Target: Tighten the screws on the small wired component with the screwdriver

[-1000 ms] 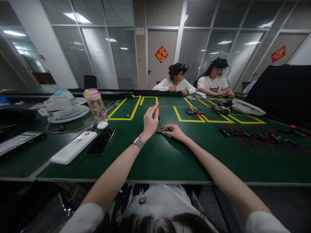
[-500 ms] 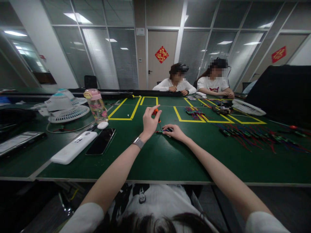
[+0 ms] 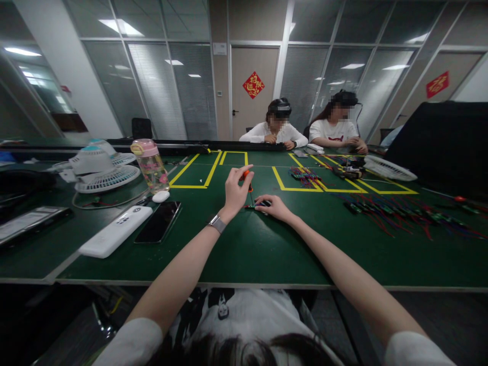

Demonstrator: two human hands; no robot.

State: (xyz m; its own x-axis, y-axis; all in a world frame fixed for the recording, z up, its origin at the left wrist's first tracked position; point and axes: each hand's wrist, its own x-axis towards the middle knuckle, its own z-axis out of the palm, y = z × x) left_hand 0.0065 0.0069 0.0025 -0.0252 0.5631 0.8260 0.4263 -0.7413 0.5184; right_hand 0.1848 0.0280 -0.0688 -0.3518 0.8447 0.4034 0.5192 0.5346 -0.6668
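Observation:
My left hand [image 3: 237, 189] is closed around the orange and black handle of a screwdriver [image 3: 250, 190], its index finger stretched out past the top. The thin shaft points down, and its tip meets a small green circuit board [image 3: 250, 207] lying on the green table. My right hand [image 3: 274, 207] grips the board's right side and presses it to the table top. Dark wires show under the right fingers; much of the board is hidden by them.
To the left are a white power bank [image 3: 116, 231], a black phone [image 3: 158, 222], a pink-lidded bottle [image 3: 151, 166] and white fans [image 3: 107, 173]. Wired circuit boards [image 3: 404, 211] lie in a row at right, with another wired bundle [image 3: 305, 176] behind. Two people sit across the table.
Both hands hold nearly the same place, with the screwdriver still upright on the board. Across the table, one person's head has turned and tipped down.

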